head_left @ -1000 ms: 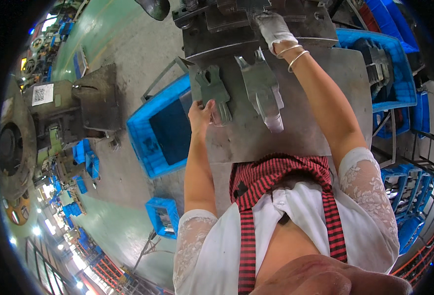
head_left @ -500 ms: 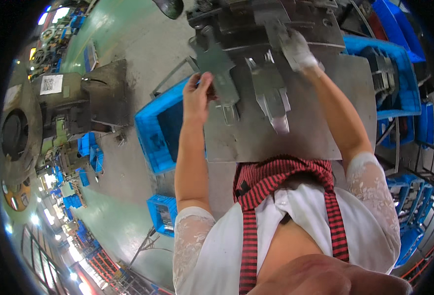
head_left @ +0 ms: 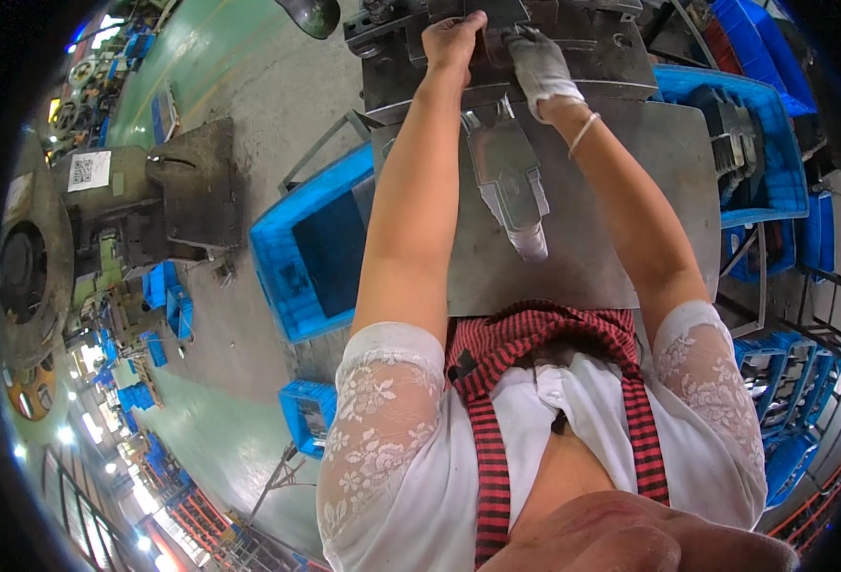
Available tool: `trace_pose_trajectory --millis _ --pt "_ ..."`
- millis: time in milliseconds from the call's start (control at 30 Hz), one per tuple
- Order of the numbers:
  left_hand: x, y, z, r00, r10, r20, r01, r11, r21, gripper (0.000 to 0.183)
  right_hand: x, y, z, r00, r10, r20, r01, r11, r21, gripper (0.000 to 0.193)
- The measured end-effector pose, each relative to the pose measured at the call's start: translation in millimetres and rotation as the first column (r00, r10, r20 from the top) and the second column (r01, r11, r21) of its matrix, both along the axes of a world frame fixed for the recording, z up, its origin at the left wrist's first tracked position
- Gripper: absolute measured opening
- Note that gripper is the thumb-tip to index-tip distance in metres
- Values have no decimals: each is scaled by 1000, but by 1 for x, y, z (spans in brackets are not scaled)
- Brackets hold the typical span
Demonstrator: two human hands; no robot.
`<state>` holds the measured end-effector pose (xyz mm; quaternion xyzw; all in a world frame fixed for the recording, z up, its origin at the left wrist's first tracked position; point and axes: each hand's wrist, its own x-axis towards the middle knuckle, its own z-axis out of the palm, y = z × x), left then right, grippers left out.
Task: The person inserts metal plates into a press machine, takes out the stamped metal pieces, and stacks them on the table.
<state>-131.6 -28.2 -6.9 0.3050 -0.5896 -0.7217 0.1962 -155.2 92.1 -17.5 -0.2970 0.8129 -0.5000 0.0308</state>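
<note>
At the far edge of the table, a grey sheet-metal plate lies over the dark steel die block. My bare left hand grips its left side, the thumb pressed along the edge. On the plate's near right side is my right hand in a pale work glove, with its fingers bent against the metal; the fingertips are partly hidden. Nearer to me, between my forearms, cut and bent sheet-metal pieces lie on the metal table, their narrow ends toward me.
A blue crate stands left of the table, with a dark flat sheet inside. Another blue crate on the right holds stacked metal parts. More blue bins sit beyond it. A dark rounded machine part juts in at the top.
My left hand has moved forward and right from the table to the die, and the plate it held has left the table's left side. My gloved right hand has shifted slightly left.
</note>
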Motion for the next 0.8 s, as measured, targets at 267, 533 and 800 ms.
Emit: trace_pose_trajectory --millis 267,533,800 --pt "173 -19 -33 717 328 615 490 390 -780 67 -22 -9 -25 801 92 -592 168 914 369 24" --pt "259 -28 -76 705 250 664 217 815 -537 41 -34 -8 -42 688 140 -713 155 931 332 26" --pt "196 11 21 994 107 24 -109 981 158 23 -27 24 -51 969 80 -235 -137 962 -235 27"
